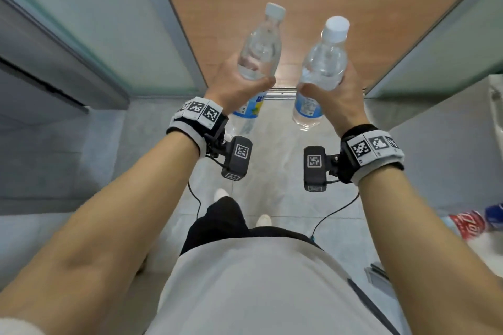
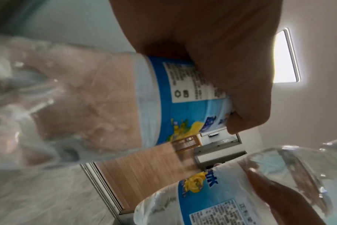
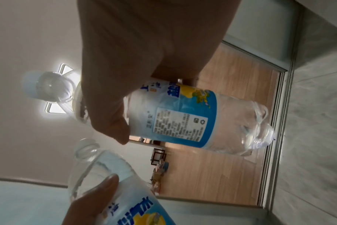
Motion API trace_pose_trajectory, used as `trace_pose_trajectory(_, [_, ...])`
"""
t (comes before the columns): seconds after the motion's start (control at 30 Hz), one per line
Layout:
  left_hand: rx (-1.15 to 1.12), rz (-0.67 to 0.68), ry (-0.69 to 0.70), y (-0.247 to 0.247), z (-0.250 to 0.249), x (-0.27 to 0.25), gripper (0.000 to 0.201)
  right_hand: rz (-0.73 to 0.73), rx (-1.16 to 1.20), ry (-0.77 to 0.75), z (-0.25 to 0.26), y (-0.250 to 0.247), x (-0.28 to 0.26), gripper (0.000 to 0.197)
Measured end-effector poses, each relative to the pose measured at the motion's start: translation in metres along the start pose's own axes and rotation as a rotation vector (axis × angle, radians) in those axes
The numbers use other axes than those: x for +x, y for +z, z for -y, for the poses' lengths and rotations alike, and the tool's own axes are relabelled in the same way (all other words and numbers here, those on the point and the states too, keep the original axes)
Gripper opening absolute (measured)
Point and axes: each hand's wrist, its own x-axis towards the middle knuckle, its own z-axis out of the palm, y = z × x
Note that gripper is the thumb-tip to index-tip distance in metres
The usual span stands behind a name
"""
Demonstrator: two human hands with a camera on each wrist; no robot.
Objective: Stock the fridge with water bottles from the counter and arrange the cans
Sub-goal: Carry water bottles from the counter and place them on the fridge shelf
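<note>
Each grip is wrapped round a bottle: left hand (image 1: 234, 87) holds one clear plastic water bottle (image 1: 258, 49), right hand (image 1: 330, 100) another clear bottle (image 1: 324, 62), mid-frame, side by side.

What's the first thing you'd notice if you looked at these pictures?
Two clear water bottles with white caps, held up side by side in the middle of the head view: the left bottle gripped by the left hand, the right bottle by the right hand. Both have blue labels with a yellow picture. At the lower right edge sits a red soda can.
</note>
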Motion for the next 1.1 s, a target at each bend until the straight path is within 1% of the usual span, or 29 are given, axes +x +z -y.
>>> trace_pose_trajectory(0.07, [-0.019, 0.062, 0.032, 0.006, -0.012, 0.040, 0.049, -0.059, 0.000, 0.013, -0.002, -0.008, 0.028, 0.070])
trace_pose_trajectory(0.17, [-0.005, 0.167, 0.055, 0.024, -0.027, 0.107, 0.060, -0.176, -0.006, 0.029, -0.008, -0.026, 0.070, 0.070])
trace_pose_trajectory(0.27, [0.011, 0.283, 0.112, 0.046, -0.045, 0.173, 0.062, -0.339, -0.015, 0.055, -0.003, -0.040, 0.105, 0.069])
trace_pose_trajectory(0.4, [0.044, 0.496, 0.173, 0.081, -0.082, 0.248, 0.045, -0.579, -0.021, 0.104, 0.009, -0.068, 0.145, 0.057])
trace_pose_trajectory(0.47, [0.068, 0.591, 0.224, 0.101, -0.104, 0.281, 0.035, -0.685, -0.054, 0.115, 0.017, -0.082, 0.160, 0.059])
trace_pose_trajectory(0.5, [0.086, 0.659, 0.257, 0.112, -0.115, 0.292, 0.029, -0.735, -0.054, 0.135, 0.019, -0.089, 0.163, 0.059])
trace_pose_trajectory(0.57, [0.097, 0.793, 0.322, 0.137, -0.138, 0.305, 0.018, -0.839, -0.053, 0.164, 0.021, -0.104, 0.164, 0.054])
trace_pose_trajectory(0.63, [0.082, 0.855, 0.339, 0.161, -0.157, 0.314, 0.014, -0.945, -0.037, 0.161, 0.021, -0.118, 0.161, 0.054])
trace_pose_trajectory(0.7, [0.090, 0.941, 0.344, 0.196, -0.177, 0.322, 0.015, -1.059, -0.030, 0.186, 0.021, -0.138, 0.154, 0.058])
trace_pose_trajectory(0.77, [0.114, 1.034, 0.362, 0.234, -0.196, 0.320, 0.028, -1.159, -0.051, 0.224, 0.021, -0.161, 0.141, 0.057])
trace_pose_trajectory(0.8, [0.130, 1.069, 0.372, 0.253, -0.206, 0.318, 0.031, -1.205, -0.066, 0.236, 0.022, -0.174, 0.135, 0.057])
trace_pose_trajectory(0.9, [0.148, 1.152, 0.411, 0.300, -0.235, 0.310, 0.024, -1.315, -0.111, 0.236, 0.024, -0.214, 0.119, 0.058])
trace_pose_trajectory(0.93, [0.159, 1.178, 0.433, 0.315, -0.244, 0.307, 0.027, -1.349, -0.102, 0.222, 0.023, -0.228, 0.114, 0.059])
trace_pose_trajectory(1.03, [0.197, 1.238, 0.494, 0.359, -0.275, 0.299, 0.053, -1.447, -0.059, 0.187, 0.019, -0.272, 0.102, 0.058])
trace_pose_trajectory(1.1, [0.213, 1.270, 0.533, 0.387, -0.297, 0.293, 0.057, -1.499, -0.033, 0.180, 0.016, -0.300, 0.097, 0.059])
